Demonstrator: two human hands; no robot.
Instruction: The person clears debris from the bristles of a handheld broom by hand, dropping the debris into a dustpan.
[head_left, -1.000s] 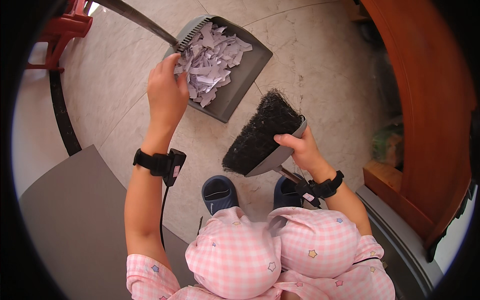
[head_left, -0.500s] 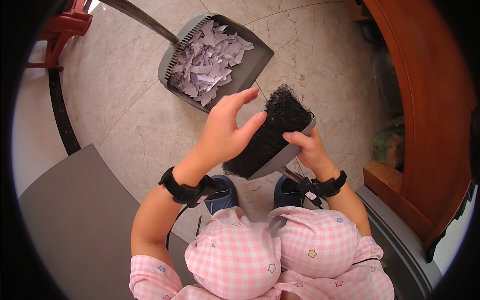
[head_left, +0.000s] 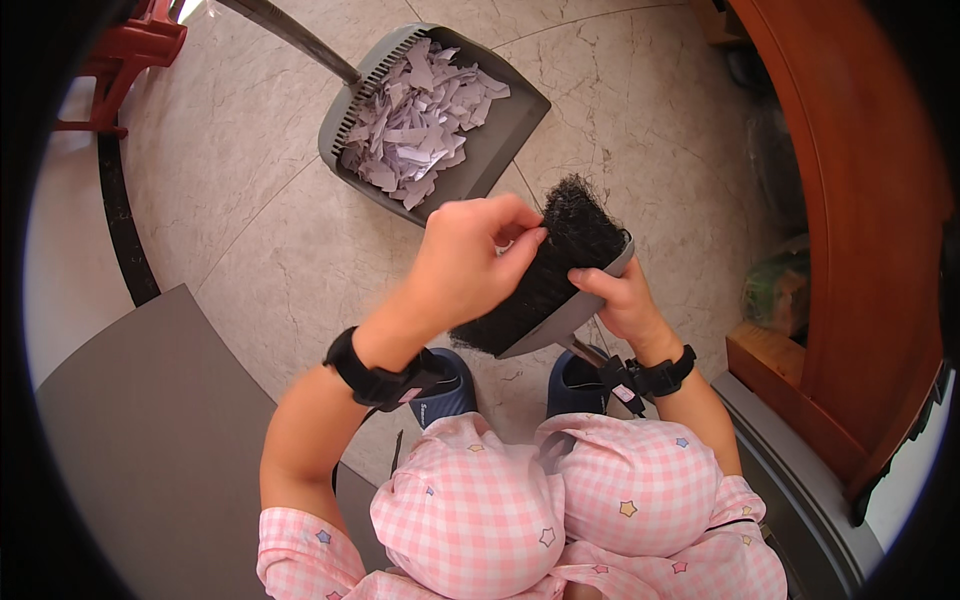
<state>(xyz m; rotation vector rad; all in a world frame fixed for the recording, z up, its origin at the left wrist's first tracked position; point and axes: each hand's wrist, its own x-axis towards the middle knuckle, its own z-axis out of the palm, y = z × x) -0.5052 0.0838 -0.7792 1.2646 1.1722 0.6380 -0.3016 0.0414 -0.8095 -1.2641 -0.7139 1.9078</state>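
Observation:
A broom (head_left: 582, 235) with black bristles and a grey head is tilted up in front of me, bristles facing up and left. My right hand (head_left: 630, 305) grips the grey head near its far end, thumb resting against the bristles. My left hand (head_left: 462, 262) is closed in a pinch at the bristle tips; whether anything small is between the fingertips is hidden. Beyond it on the floor lies a grey dustpan (head_left: 505, 150) with a comb-toothed rear edge and a long handle. Torn pale paper scraps (head_left: 415, 125) are heaped inside it.
A reddish-brown wooden cabinet (head_left: 850, 200) curves along the right, with bagged items on its lower level. At the lower left is a grey panel (head_left: 150, 400). A red plastic stool (head_left: 125, 55) stands far left. Blue slippers (head_left: 447, 385) are below my hands.
My left hand's spread fingers have closed into a pinch at the bristles. My right hand and the broom have barely shifted; the dustpan stays in place.

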